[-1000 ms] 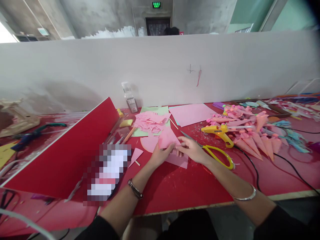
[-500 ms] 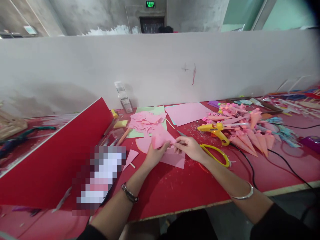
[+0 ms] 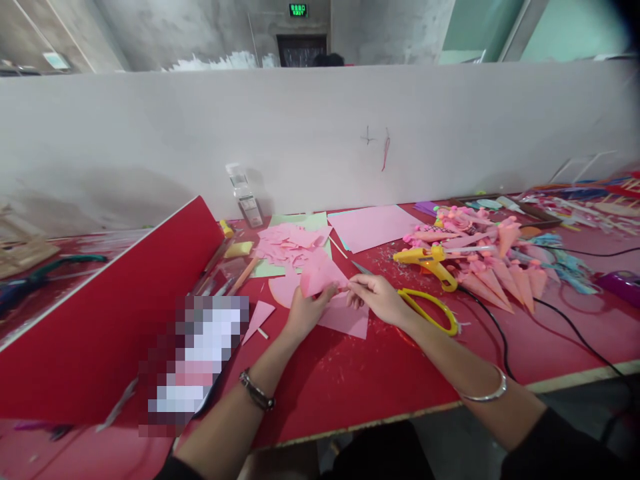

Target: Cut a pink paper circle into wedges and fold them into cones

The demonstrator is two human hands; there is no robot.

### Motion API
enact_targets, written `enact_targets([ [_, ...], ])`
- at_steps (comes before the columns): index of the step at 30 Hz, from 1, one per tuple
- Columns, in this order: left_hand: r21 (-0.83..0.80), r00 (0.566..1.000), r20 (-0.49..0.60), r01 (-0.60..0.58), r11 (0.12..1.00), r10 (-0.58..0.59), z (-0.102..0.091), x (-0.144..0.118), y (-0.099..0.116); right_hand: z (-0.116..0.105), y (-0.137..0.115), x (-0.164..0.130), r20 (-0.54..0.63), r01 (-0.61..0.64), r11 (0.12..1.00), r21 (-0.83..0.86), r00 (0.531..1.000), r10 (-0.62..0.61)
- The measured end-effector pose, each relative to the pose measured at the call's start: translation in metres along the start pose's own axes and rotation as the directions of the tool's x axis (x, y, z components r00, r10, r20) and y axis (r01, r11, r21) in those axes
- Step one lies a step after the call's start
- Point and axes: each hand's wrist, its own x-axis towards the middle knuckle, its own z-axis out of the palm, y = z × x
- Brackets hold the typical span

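Above the middle of the red table, a piece of pink paper (image 3: 323,271), curled like a cone, is held between my two hands. My left hand (image 3: 311,308) is closed around its lower left side, thumb on the paper. The fingers of my right hand (image 3: 374,295) pinch the paper's right-hand tip. Beneath them lies a flat pink sheet (image 3: 347,320). Yellow-handled scissors (image 3: 435,319) lie beside my right hand, partly under the forearm. Behind my hands, a pile of pink paper scraps (image 3: 290,244) rests on a green sheet (image 3: 310,219).
A yellow glue gun (image 3: 425,260) lies right of my hands, before a heap of pink paper cones (image 3: 500,280). A red board (image 3: 115,320) leans on the left near a pixelated phone (image 3: 197,360). A clear bottle (image 3: 249,205) stands by the white partition (image 3: 300,133).
Both hands keep hold of the pink paper in nearly the same place. The whole view has shifted slightly; the things on the table have not moved.
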Motion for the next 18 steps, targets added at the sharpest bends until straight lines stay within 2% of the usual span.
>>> enact_targets([
  [3, 0.030, 1.000, 0.022, -0.014, 0.999, 0.014, -0.0001, 0.0004, -0.0029, 0.0003, 0.0002, -0.0004, 0.007, 0.025, 0.999, -0.027, 1.000, -0.025],
  [9, 0.034, 0.986, 0.166, -0.020, 0.999, 0.014, -0.0005, -0.0034, -0.0008, 0.0026, 0.0033, -0.0020, 0.099, 0.028, 0.999, -0.035, 0.995, -0.025],
  [14, -0.046, 0.986, 0.161, 0.047, 0.998, -0.039, 0.0024, 0.0000, -0.0040, 0.0068, 0.0052, -0.0019, 0.103, -0.012, 1.000, -0.029, 0.995, 0.015],
  [18, -0.059, 0.987, 0.157, 0.054, 0.997, -0.044, 0.0035, 0.0026, -0.0054, 0.0074, 0.0062, -0.0021, 0.095, -0.006, 0.999, -0.045, 0.995, 0.010],
])
